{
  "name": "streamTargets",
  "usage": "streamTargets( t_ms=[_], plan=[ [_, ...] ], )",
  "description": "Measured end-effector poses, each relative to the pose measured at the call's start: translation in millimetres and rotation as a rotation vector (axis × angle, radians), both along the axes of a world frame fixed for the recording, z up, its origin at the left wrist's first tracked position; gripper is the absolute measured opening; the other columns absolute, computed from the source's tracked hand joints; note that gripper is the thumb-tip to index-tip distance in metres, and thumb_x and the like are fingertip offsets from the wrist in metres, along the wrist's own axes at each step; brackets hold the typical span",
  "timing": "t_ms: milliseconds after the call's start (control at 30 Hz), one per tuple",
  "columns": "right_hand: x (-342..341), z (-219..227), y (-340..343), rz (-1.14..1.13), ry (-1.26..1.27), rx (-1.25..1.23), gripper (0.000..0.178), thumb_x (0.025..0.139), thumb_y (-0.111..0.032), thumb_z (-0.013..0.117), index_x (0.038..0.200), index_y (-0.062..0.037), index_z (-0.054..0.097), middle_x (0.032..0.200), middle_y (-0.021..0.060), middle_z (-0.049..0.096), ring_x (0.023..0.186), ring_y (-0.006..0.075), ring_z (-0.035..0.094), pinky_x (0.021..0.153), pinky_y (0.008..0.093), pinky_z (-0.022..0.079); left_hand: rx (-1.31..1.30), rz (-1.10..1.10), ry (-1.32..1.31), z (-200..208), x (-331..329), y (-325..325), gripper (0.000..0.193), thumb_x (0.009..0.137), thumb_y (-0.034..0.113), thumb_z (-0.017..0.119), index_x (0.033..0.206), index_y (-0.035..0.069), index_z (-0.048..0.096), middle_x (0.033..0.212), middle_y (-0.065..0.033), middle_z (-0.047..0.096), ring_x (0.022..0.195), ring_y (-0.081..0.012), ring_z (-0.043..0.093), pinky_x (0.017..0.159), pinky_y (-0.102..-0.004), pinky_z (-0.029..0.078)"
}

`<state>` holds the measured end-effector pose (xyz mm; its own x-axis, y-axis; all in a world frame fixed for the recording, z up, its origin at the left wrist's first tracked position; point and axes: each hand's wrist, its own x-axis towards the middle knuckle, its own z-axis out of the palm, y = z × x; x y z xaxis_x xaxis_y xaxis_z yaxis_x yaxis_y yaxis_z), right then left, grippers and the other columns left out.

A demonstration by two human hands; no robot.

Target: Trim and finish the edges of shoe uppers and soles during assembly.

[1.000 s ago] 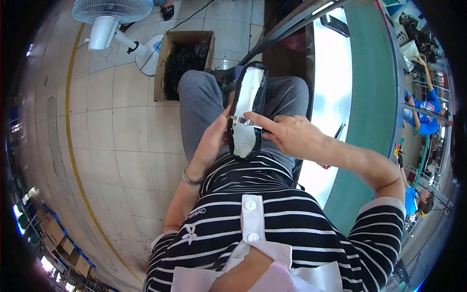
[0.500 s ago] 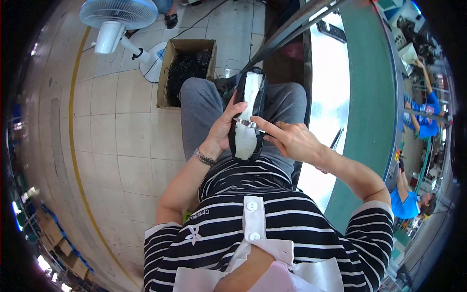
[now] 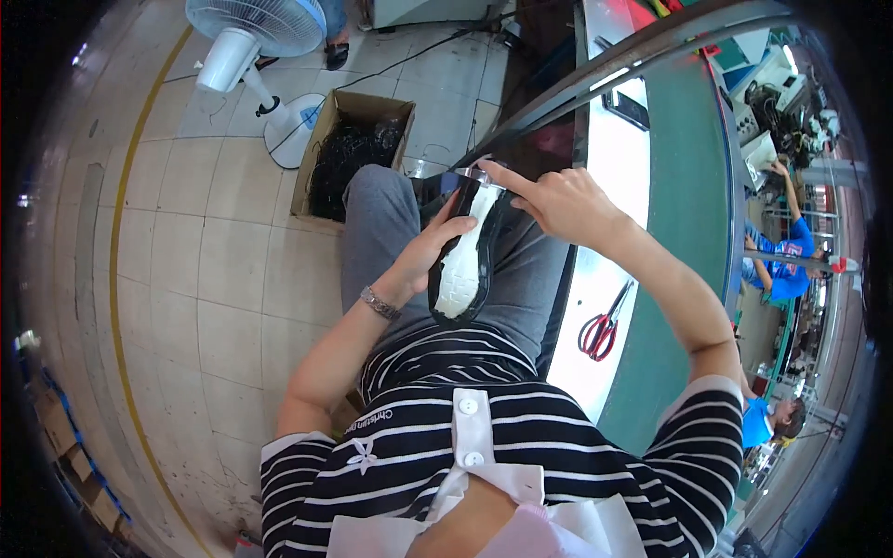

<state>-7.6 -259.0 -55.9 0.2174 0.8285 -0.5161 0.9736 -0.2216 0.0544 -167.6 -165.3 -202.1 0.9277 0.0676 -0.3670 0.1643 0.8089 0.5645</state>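
A black shoe (image 3: 462,274) lies bottom up above my lap, its pale sole side facing me. My left hand (image 3: 431,246) is closed round its left side, with the thumb on the pale bottom. At the shoe's far end my right hand (image 3: 569,206) holds a small shiny metal tool (image 3: 477,174) against it, index finger stretched along the tool. The tool's exact kind cannot be made out, and my curled fingers hide part of it.
To my right, a white work surface (image 3: 581,302) carries red-handled snips (image 3: 600,335) and a phone (image 3: 628,107), beside a green belt (image 3: 688,177). A metal bar (image 3: 651,56) crosses above. Ahead left are a cardboard box (image 3: 377,107) of black scraps and a fan (image 3: 256,28). Co-workers sit far right.
My right hand has moved the metal tool from the shoe's middle to its far end. The shoe has tilted slightly, and the red-handled snips have come into fuller view.
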Motion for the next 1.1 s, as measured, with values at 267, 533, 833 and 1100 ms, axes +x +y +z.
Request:
streamTargets(
  t_ms=[267,533,833,1100],
  plan=[
    [-6.5,-27.2,-18.7,-0.179,0.186,0.124,0.061,0.094,-0.023,0.052,0.146,-0.0249,0.019,0.069,0.0148,0.062,0.055,0.0294,0.061,0.052,0.0377,0.051,-0.079,-0.027,0.017,1.3,3.2,3.8,0.072,0.089,0.021,0.060,0.149,0.015,0.020,0.125,-0.0027,0.049,0.104,-0.0090,0.051,0.088,-0.0255,0.044],
    [-18.2,-38.8,-31.5,-0.075,0.186,0.226,0.064,0.094,-0.022,0.051,0.147,-0.0236,0.016,0.061,0.0132,0.061,0.048,0.0276,0.059,0.048,0.0367,0.048,-0.059,-0.113,0.012,-2.2,3.0,9.3,0.081,0.086,0.017,0.063,0.149,0.016,0.014,0.111,-0.0022,0.054,0.093,-0.0095,0.055,0.079,-0.0254,0.048],
    [-28.5,-35.0,-36.6,-0.073,0.303,0.330,0.064,0.093,-0.021,0.052,0.146,-0.0182,0.017,0.059,0.0126,0.059,0.048,0.0291,0.059,0.047,0.0378,0.047,-0.031,-0.204,0.026,-2.2,-1.9,15.0,0.086,0.081,0.009,0.068,0.148,0.014,0.014,0.110,-0.0039,0.054,0.095,-0.0111,0.056,0.079,-0.0283,0.049],
    [-44.2,-9.5,-33.3,-0.073,0.376,0.421,0.066,0.093,-0.023,0.052,0.147,-0.0203,0.015,0.056,0.0126,0.058,0.047,0.0294,0.059,0.048,0.0404,0.048,0.008,-0.243,0.024,-3.6,-10.5,14.7,0.092,0.079,0.006,0.070,0.149,0.017,0.011,0.120,-0.0053,0.048,0.108,-0.0156,0.051,0.089,-0.0310,0.046]
  ],
)
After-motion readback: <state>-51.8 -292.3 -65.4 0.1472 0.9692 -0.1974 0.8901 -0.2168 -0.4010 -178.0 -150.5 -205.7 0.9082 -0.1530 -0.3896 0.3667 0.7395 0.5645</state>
